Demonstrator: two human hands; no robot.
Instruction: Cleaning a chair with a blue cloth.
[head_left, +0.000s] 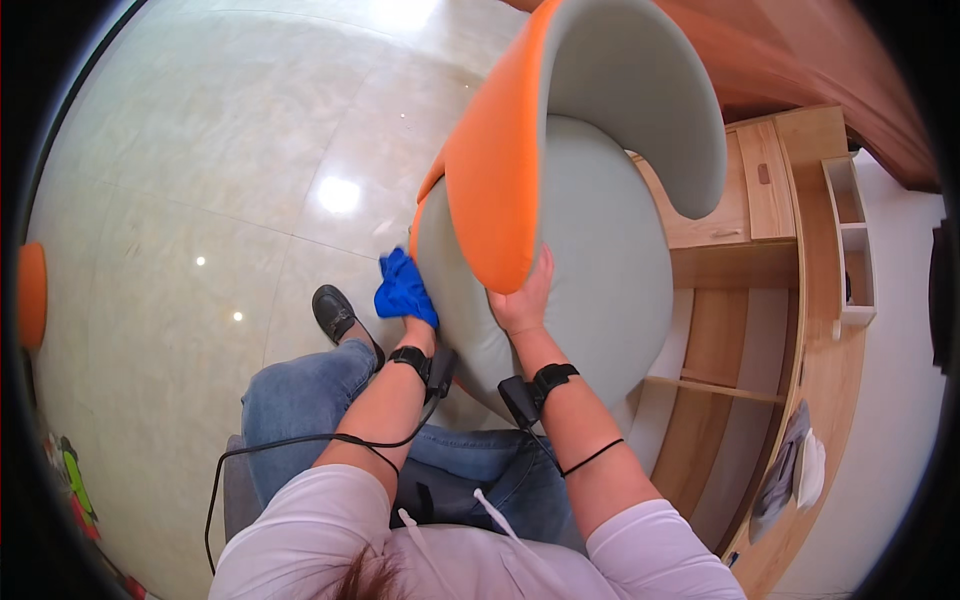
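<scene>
An upholstered swivel-type tub chair stands before me, with a round grey seat cushion (607, 300) and a curved backrest (499, 187), orange outside and grey inside. My right hand (527, 301) holds the backrest's near lower end, its fingers on the grey inner face. At the chair's left side is my left hand (418, 327), mostly hidden by the bunched blue cloth (403, 285) it holds. The cloth lies against the orange and grey side of the seat. The chair's base is out of sight under the cushion.
To the right stands a wooden desk (832, 420) with open shelves, a small white organizer (849, 240) and grey and white cloths (787, 472). Pale glossy tiles (187, 172) cover the floor. A black cable (285, 442) runs from my left wrist strap. Another orange piece (31, 295) shows at far left.
</scene>
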